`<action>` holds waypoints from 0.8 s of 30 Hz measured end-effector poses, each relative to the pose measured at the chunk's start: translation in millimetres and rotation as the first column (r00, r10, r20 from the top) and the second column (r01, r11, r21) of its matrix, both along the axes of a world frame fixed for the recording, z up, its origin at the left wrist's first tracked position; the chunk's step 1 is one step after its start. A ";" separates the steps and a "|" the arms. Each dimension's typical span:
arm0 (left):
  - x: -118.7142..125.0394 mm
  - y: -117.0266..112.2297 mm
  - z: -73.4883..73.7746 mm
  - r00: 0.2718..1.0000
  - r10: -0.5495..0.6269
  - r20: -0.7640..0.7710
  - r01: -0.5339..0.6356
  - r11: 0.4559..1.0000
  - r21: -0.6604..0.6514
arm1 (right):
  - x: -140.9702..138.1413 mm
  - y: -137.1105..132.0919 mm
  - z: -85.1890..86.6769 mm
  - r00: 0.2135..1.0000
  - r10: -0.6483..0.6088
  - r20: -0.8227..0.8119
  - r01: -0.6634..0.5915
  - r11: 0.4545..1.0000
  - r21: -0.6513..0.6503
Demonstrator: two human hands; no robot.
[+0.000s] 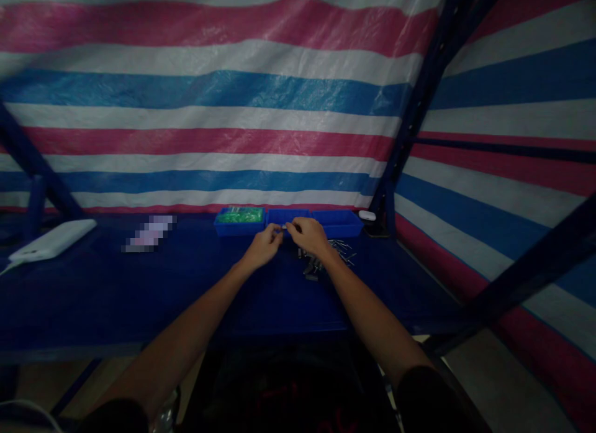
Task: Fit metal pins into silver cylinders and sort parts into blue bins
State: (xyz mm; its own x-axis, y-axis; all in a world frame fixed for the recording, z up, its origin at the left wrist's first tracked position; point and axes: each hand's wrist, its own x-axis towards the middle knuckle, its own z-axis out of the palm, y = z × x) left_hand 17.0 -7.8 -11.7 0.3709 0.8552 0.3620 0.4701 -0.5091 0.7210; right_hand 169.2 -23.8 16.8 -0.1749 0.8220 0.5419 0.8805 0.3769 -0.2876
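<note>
My left hand (264, 245) and my right hand (310, 235) come together above the table, just in front of the blue bins. Both are closed, thumbs and fingers pinched around a small light-coloured piece (284, 227) between them, too small to name. Under and beside my right wrist lies a loose pile of thin metal pins or screws (342, 250) and short grey cylinders (311, 276). Behind the hands stand a left blue bin (241, 230) holding green packets (242, 215), a middle blue bin (288, 213) partly hidden by my hands, and a right blue bin (339, 225).
On the blue table (177, 296) a white power bank (53, 240) with a cable lies far left, near a blurred paper-like item (149, 233). A small white case (367, 215) and a dark phone-like object (376, 230) sit at the back right, beside a blue frame post (387, 203).
</note>
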 end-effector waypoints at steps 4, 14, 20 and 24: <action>14.8 -20.8 -5.5 0.922 -0.025 -0.386 0.112 0.972 0.206 | 13.7 3.5 3.6 0.981 -0.125 -0.150 0.135 0.989 0.060; 16.7 -21.8 -12.2 0.835 0.191 -0.516 -0.046 0.959 0.281 | 27.3 11.9 -1.9 0.945 -0.320 -0.059 0.317 0.947 -0.055; 11.7 -13.5 -13.8 0.826 0.215 -0.521 -0.110 0.968 0.224 | 33.4 10.2 1.8 0.966 -0.259 0.020 0.259 0.960 -0.106; 5.9 -3.9 -8.5 0.883 0.215 -0.416 -0.136 0.968 0.211 | 21.8 8.2 0.7 1.000 0.031 0.002 -0.030 0.987 -0.155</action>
